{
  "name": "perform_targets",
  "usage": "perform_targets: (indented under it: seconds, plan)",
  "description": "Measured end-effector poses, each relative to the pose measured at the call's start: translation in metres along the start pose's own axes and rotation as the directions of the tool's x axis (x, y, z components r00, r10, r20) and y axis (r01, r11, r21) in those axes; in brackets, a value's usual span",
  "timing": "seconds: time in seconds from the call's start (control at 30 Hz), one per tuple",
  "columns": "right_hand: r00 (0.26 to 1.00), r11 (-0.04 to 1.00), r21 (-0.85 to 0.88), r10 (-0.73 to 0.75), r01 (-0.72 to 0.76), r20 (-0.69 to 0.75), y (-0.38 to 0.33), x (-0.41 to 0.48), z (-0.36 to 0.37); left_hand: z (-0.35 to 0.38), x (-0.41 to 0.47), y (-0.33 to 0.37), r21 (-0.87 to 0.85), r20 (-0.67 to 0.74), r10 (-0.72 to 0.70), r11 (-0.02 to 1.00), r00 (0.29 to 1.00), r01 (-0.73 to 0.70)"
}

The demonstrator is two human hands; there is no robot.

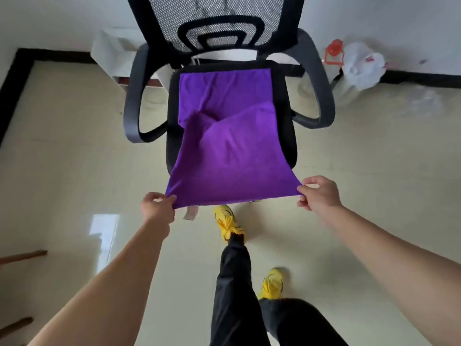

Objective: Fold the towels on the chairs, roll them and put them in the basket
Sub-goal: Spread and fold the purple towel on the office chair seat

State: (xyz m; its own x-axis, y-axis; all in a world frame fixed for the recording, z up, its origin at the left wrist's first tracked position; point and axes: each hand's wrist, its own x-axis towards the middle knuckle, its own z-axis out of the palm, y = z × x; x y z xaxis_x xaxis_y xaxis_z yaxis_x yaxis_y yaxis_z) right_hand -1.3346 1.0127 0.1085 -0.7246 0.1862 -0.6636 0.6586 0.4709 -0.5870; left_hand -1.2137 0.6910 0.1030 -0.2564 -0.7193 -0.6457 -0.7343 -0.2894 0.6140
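A purple towel (229,151) lies over the seat of a black mesh office chair (289,126), its far part flat on the seat and its near part lifted off the front edge. My left hand (157,208) pinches the near left corner, where a small white label hangs. My right hand (318,193) pinches the near right corner. The near edge is stretched between both hands, and a crease runs across the middle of the towel. No basket is in view.
The chair's armrests (134,96) curve out on both sides. White plastic bags (361,66) and a red-capped container (334,53) sit by the wall at the right. My feet in yellow shoes (228,223) stand on the glossy tiled floor. Wooden pieces (23,255) show at the left edge.
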Motion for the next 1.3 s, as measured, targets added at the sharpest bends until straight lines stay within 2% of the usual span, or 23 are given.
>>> perform_targets:
  seconds: [0.33, 0.7, 0.83, 0.93, 1.07, 1.13, 1.23, 1.3]
  plan:
    - [0.998, 0.993, -0.107, 0.046, -0.041, 0.037, 0.058, -0.062, -0.027, -0.048, -0.072, -0.058, 0.178, 0.020, -0.069, 0.982, 0.997, 0.064]
    - [0.949, 0.948, -0.281, 0.216, -0.148, 0.229, 0.097, -0.068, -0.033, -0.054, -0.076, -0.085, 0.312, 0.015, -0.196, 0.933, 0.981, 0.181]
    - [0.949, 0.935, -0.324, 0.222, -0.142, 0.223, 0.097, -0.062, -0.033, -0.053, -0.068, -0.083, 0.327, 0.015, -0.221, 0.922, 0.975, 0.204]
    - [0.974, 0.975, -0.189, 0.148, -0.115, 0.172, 0.082, -0.050, -0.027, -0.051, -0.057, -0.071, 0.261, 0.040, -0.216, 0.945, 0.976, 0.199]
    - [0.976, 0.983, 0.098, 0.137, -0.156, 0.170, 0.034, -0.033, -0.019, -0.043, -0.036, -0.035, 0.005, 0.128, -0.171, 0.985, 0.977, 0.172]
    - [0.980, 0.973, 0.179, 0.120, -0.148, 0.158, 0.004, -0.022, -0.015, -0.039, -0.023, -0.008, -0.090, 0.159, -0.125, 0.986, 0.979, 0.140]
    - [0.996, 0.974, 0.215, 0.050, -0.065, 0.074, -0.039, 0.003, -0.006, -0.030, -0.002, 0.035, -0.146, 0.197, -0.020, 0.988, 0.980, 0.050]
    - [0.998, 0.988, 0.154, -0.029, 0.021, 0.047, -0.064, 0.020, 0.002, -0.021, 0.011, 0.064, -0.125, 0.254, 0.058, 0.992, 0.965, -0.027]
